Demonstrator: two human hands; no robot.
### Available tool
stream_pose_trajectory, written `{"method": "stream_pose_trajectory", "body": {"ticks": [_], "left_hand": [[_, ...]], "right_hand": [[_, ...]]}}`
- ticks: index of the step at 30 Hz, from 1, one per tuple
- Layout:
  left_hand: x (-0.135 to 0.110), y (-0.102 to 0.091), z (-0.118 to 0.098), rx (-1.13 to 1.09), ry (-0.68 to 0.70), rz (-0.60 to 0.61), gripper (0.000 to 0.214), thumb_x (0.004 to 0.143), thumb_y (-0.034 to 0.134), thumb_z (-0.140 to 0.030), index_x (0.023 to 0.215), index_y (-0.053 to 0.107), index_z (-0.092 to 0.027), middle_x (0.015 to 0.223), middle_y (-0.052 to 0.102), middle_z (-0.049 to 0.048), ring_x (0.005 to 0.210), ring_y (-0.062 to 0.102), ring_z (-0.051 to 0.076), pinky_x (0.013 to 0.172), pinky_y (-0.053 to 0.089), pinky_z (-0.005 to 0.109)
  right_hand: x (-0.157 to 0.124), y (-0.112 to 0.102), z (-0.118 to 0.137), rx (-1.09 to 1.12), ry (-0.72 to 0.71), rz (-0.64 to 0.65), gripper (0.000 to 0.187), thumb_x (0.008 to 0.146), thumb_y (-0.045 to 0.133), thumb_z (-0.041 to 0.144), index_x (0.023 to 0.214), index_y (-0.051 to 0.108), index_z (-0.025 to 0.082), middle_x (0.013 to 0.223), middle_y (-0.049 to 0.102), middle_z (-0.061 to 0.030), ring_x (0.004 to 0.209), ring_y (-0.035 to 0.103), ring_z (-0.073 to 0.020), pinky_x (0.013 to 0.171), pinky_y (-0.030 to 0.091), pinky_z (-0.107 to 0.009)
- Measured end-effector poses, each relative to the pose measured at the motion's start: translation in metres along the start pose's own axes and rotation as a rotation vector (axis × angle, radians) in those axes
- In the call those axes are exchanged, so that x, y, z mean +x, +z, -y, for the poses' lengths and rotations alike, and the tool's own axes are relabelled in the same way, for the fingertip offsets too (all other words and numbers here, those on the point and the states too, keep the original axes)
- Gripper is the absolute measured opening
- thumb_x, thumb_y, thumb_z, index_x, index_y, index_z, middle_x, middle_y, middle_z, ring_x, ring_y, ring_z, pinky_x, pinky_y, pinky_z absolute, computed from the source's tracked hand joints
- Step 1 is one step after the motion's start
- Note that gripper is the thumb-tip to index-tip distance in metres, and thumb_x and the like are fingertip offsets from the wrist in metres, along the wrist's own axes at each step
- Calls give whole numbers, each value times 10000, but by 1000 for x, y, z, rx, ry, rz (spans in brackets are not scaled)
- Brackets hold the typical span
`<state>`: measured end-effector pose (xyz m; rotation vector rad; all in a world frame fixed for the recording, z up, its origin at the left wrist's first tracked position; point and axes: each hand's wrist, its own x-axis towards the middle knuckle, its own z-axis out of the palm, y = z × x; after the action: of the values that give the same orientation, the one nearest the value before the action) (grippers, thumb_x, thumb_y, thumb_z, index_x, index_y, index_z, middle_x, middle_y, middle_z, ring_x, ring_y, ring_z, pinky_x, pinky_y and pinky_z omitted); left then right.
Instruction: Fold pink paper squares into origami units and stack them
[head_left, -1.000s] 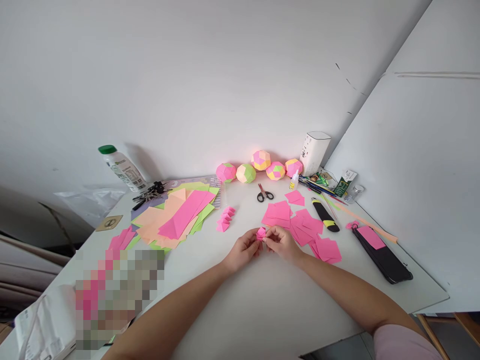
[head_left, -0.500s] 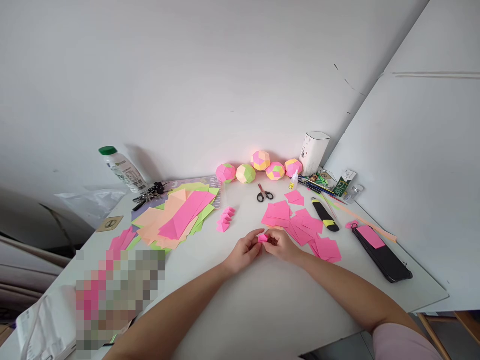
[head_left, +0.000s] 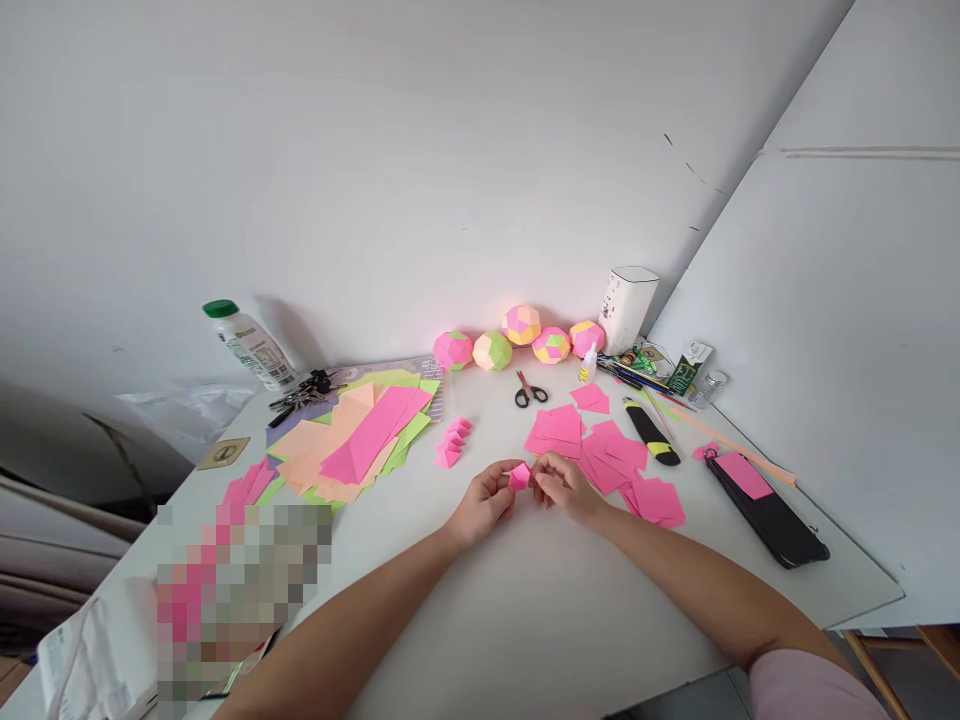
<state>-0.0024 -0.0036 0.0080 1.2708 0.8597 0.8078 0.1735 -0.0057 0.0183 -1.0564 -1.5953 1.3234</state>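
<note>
My left hand (head_left: 486,497) and my right hand (head_left: 561,486) meet over the middle of the white table (head_left: 525,600). Between their fingertips they pinch a small folded pink paper piece (head_left: 519,476), held just above the tabletop. A short row of folded pink units (head_left: 452,441) lies to the left of my hands. Loose pink paper squares (head_left: 600,450) are scattered just right of my right hand.
A stack of pink, peach and green sheets (head_left: 360,440) lies at left, with keys (head_left: 304,392) and a bottle (head_left: 251,345) behind. Several paper balls (head_left: 517,340), scissors (head_left: 529,391), a glue bottle (head_left: 588,364), a white box (head_left: 628,306), a cutter (head_left: 652,432) and a black case (head_left: 769,510) stand at back and right.
Both hands kept working the small pink piece between their fingertips, turning it slightly. The view shifted a little; nothing else on the table moved.
</note>
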Motion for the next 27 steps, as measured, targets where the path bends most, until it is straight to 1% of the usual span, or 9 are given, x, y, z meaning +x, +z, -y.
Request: {"method": "stream_pose_trajectory", "body": {"ticks": [2, 5, 9, 12, 15, 19, 21, 23, 27], "left_hand": [[-1, 0, 1, 27, 7, 30, 430, 747, 538, -279, 1148, 479, -135, 671, 558, -15, 481, 412, 69, 484, 302, 213], [-1, 2, 3, 72, 20, 63, 442, 775, 539, -300, 1182, 470, -143, 626, 513, -35, 473, 372, 63, 469, 283, 206], [0, 3, 7, 97, 73, -18, 459, 773, 576, -343, 1180, 468, -160, 649, 480, -40, 525, 403, 72, 488, 332, 203], [3, 3, 7, 96, 63, -44, 359, 773, 578, -408, 1024, 546, -153, 701, 533, -11, 549, 447, 82, 499, 376, 213], [5, 2, 6, 55, 38, -70, 322, 778, 560, -465, 808, 559, -144, 632, 554, -7, 534, 489, 94, 517, 413, 230], [8, 0, 7, -59, 43, -90, 341, 746, 594, -487, 740, 522, -154, 545, 557, -22, 490, 509, 100, 506, 429, 236], [9, -2, 7, -97, 47, -103, 343, 729, 619, -480, 752, 525, -151, 521, 536, -34, 459, 487, 88, 482, 419, 228], [10, -3, 7, -127, 52, -118, 347, 714, 640, -470, 770, 536, -145, 521, 510, -46, 432, 457, 73, 452, 405, 217], [10, -4, 8, -155, 41, -96, 347, 690, 672, -452, 771, 559, -134, 517, 462, -60, 408, 404, 56, 405, 391, 208]], "right_hand": [[0, 0, -1, -11, -18, 19, 85, 818, 505, 265, 797, 501, 182, 587, 533, 31, 520, 542, -115, 460, 417, -214], [1, 1, -6, -100, -39, 13, 213, 834, 521, 324, 684, 510, 174, 564, 500, 29, 506, 526, -111, 449, 405, -213], [2, 0, -8, -131, -63, 2, 284, 842, 522, 344, 618, 513, 170, 571, 485, 23, 503, 516, -109, 448, 410, -218], [1, -2, -4, -122, -72, 14, 296, 853, 505, 347, 620, 536, 166, 585, 494, 17, 523, 523, -113, 466, 430, -221], [0, -2, -2, -130, -55, 22, 298, 858, 492, 337, 625, 548, 161, 602, 512, 8, 536, 532, -116, 471, 435, -223], [1, 0, -7, -260, -182, 41, 310, 832, 522, 265, 541, 492, 161, 589, 505, 4, 563, 493, -111, 508, 400, -225], [1, 1, -11, -277, -220, 42, 233, 797, 557, 232, 584, 488, 168, 603, 500, 11, 563, 472, -107, 496, 374, -220], [1, 3, -14, -211, -185, 41, 120, 771, 581, 216, 703, 487, 184, 636, 503, 25, 531, 462, -95, 462, 354, -206], [-1, 3, -16, -105, -146, 31, 163, 766, 580, 212, 866, 452, 210, 747, 545, 21, 530, 510, -90, 467, 393, -201]]}}
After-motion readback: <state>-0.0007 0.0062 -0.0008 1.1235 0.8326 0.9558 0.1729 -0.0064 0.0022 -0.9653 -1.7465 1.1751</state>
